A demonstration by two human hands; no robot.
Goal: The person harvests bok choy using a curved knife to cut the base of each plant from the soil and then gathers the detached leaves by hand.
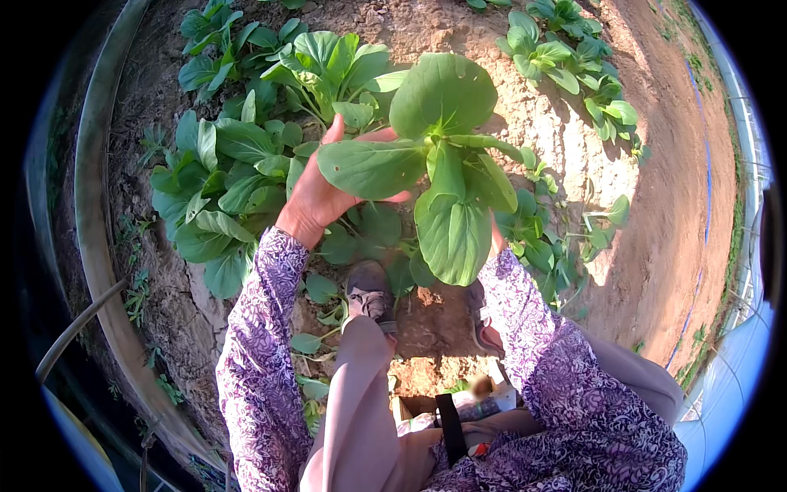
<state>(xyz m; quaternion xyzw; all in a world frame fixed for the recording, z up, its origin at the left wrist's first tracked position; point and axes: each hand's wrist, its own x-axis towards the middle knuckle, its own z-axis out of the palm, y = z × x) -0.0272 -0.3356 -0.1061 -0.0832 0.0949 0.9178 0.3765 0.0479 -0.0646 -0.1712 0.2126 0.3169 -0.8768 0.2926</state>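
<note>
A bok choy plant [452,215] with broad green leaves is raised above the bed, its crown facing me. One of its left leaves has a small hole. My right hand [496,238] is mostly hidden behind the lower leaves, holding the plant from below; only a bit of it near the wrist shows. My left hand [323,190] is beside the plant with thumb and fingers spread, partly behind the left leaf. Whether it touches that leaf I cannot tell. More bok choy [227,184] grows densely just left of this hand.
Bok choy [335,67] grows farther ahead, with another row [572,67] at right. My shoe [371,292] stands among low leaves. Below my legs is a cardboard box [403,409]. A curved pale rail [92,166] borders the left; a blue line [708,178] runs along the right soil.
</note>
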